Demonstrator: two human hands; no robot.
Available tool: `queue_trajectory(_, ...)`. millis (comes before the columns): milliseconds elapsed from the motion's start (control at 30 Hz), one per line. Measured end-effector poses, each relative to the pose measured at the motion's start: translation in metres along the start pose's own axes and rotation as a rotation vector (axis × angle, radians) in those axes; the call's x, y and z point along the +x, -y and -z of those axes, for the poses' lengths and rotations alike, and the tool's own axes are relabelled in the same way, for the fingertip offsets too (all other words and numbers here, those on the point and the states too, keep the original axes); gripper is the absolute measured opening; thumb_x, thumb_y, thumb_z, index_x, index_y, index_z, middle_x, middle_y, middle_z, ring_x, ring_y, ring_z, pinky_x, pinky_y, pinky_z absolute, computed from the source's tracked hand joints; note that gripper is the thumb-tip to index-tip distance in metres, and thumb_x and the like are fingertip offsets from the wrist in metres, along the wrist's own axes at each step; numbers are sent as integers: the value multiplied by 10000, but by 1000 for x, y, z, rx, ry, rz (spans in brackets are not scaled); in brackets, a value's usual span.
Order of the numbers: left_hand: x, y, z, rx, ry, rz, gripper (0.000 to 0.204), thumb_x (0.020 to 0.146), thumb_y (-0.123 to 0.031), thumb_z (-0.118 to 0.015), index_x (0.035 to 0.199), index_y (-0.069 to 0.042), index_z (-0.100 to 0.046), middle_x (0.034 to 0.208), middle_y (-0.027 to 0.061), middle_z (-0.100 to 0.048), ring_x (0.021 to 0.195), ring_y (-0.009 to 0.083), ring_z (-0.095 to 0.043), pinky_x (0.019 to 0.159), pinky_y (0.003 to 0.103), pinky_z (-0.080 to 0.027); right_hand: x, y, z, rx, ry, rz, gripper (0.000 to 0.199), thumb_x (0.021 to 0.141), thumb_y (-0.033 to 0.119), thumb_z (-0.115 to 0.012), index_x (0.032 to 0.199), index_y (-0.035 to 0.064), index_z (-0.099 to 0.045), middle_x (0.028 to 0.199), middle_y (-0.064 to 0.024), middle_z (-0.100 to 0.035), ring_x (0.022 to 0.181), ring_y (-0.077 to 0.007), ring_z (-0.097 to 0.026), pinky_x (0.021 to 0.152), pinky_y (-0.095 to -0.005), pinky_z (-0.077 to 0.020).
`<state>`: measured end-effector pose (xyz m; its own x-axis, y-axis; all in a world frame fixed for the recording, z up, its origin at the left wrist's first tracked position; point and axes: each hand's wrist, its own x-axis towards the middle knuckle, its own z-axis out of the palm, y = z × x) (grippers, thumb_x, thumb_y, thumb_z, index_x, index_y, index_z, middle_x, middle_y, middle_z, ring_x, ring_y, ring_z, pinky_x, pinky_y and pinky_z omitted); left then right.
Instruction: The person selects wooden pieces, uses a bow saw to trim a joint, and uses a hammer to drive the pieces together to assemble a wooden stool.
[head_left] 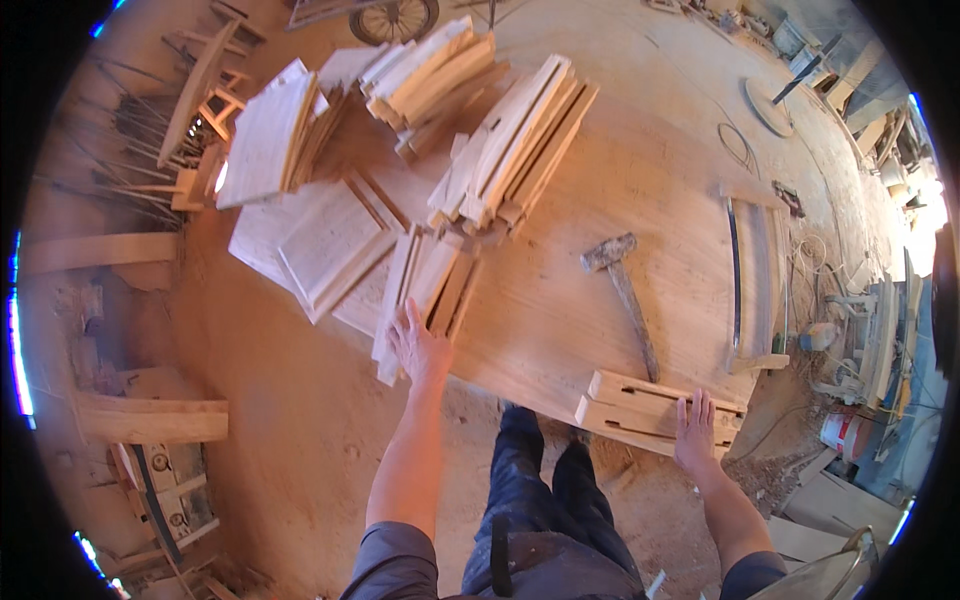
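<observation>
- Slats (432, 278) are touched at the near edge of the bench (530, 310) by the left hand (420, 352), its grip unclenched.
- Rails (628, 408) are touched at the near right corner by the right hand (697, 432); whether grasped cannot be told.
- Hammer (628, 300) is laid beyond the rails.

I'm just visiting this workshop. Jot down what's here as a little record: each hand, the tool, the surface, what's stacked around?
Left hand: on a bundle of wooden strips
Right hand: on slotted wooden pieces at the near edge
Tool: hammer, lying untouched, handle toward the person
Surface: broad wooden tabletop
Stacked beyond the left hand: long wooden pieces
Farther left: flat wooden panels
</observation>
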<state>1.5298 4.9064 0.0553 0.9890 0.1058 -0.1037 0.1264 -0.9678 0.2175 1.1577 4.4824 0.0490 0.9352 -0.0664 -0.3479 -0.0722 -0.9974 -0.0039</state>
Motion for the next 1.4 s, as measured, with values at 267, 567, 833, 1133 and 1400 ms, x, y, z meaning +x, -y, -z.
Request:
queue_trajectory(267, 14, 26, 10, -196, 91, 114, 416, 763, -120, -677, 1146, 27, -613, 1015, 241, -689, 951, 428, -632, 873, 485, -493, 6, 19, 60, 66, 368, -144, 925, 765, 146, -661, 1550, 15, -190, 1576, -351, -122, 1488, -503, -89, 1216, -569, -93)
queue_trajectory(567, -146, -44, 67, -1200, 512, 12, 484, 762, -272, -783, 1127, 7, -629, 863, 103, -671, 804, 130, -631, 703, 296, -508, 75, 189, 104, 1505, 66, -424, 769, 822, 199, -767, 1462, 1, -389, 1335, -245, -552, 1220, -334, -560, 1017, -439, -476)
queue_trajectory(833, -167, -41, 122, -1043, 857, -189, 667, 891, -181, -739, 1439, 58, -445, 1244, 176, -652, 1110, 188, -622, 961, 326, -511, 115, 218, 165, 2209, 59, -512, 429, 810, 57, -698, 1198, -19, -531, 1038, -181, -657, 850, -269, -680, 731, -403, -585)
queue_trajectory(1133, 166, -58, 122, -720, -116, -431, 528, 829, -239, -713, 1264, 37, -595, 1136, 238, -642, 1101, 380, -592, 980, 431, -460, 143, 208, 175, 2660, 177, -629, 402, 877, 292, -632, 1056, -63, -572, 886, -162, -626, 771, -287, -648, 705, -424, -566)
queue_trajectory(1400, 371, -157, 110, -32, -224, -450, 710, 822, -187, -693, 1455, -23, -418, 1384, 232, -508, 1311, 377, -442, 1112, 484, -344, 186, 236, 175, 2642, -125, -594, 479, 818, 219, -761, 1171, 33, -497, 960, -178, -650, 742, -276, -674, 641, -426, -585)
